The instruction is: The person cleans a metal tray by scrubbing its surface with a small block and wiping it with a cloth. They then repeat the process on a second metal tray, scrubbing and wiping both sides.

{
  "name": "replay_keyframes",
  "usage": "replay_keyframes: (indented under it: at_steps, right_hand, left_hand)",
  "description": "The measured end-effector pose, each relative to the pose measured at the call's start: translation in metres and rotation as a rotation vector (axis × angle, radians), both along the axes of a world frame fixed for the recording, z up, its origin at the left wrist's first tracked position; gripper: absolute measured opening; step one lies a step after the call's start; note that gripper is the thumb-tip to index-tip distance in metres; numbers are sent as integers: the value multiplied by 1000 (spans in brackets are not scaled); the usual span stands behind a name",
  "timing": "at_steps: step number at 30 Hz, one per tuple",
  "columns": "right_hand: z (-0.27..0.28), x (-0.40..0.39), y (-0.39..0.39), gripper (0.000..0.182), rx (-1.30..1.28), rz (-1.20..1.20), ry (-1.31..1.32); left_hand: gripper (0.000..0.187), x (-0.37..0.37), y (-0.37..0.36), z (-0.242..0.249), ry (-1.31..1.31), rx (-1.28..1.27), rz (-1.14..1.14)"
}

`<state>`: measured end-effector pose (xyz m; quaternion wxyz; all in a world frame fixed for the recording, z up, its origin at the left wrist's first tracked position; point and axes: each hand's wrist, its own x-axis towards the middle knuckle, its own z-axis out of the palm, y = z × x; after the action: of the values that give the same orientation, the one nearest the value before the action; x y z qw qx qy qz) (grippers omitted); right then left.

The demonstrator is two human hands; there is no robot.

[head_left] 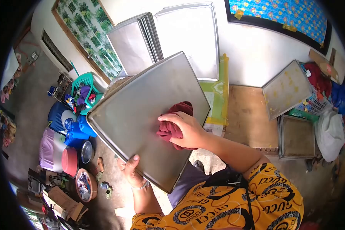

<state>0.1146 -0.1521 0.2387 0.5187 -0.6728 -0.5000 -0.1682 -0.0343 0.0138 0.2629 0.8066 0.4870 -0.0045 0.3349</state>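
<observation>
A large flat metal tray (142,103) is held up at a tilt in front of me. My left hand (131,170) grips its lower left edge, with the thumb on the face and the fingers behind it, mostly hidden. My right hand (186,130) is wrapped round a crumpled dark red cloth (168,129), which rests against the tray's face right of its middle. Faint smudges and glare show on the metal.
Several metal trays (132,50) lean upright against the wall. At the right, a tray (287,90) leans above a stack of trays (298,136), near a white plastic bag (330,134). A green chair (84,82), blue chair and basins (87,186) stand left.
</observation>
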Motion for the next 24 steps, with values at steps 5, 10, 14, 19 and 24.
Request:
replay_keyframes:
  at_steps: [5, 10, 14, 19, 24]
  right_hand:
    - [-30, 75, 11, 49, 168, -178, 395]
    - [-76, 152, -25, 54, -47, -616, 479]
    - [-153, 167, -57, 55, -185, -715, 474]
    - [-159, 148, -68, 60, -274, -765, 588]
    - [-169, 153, -73, 63, -318, -806, 617]
  left_hand:
    - [41, -3, -8, -10, -39, 0, -23]
    - [35, -11, -4, -24, -49, 14, -51]
    - [32, -11, -6, -23, -49, 3, 11]
    - [25, -7, 11, -26, 71, 12, 220]
    - [19, -36, 47, -8, 155, 19, 318]
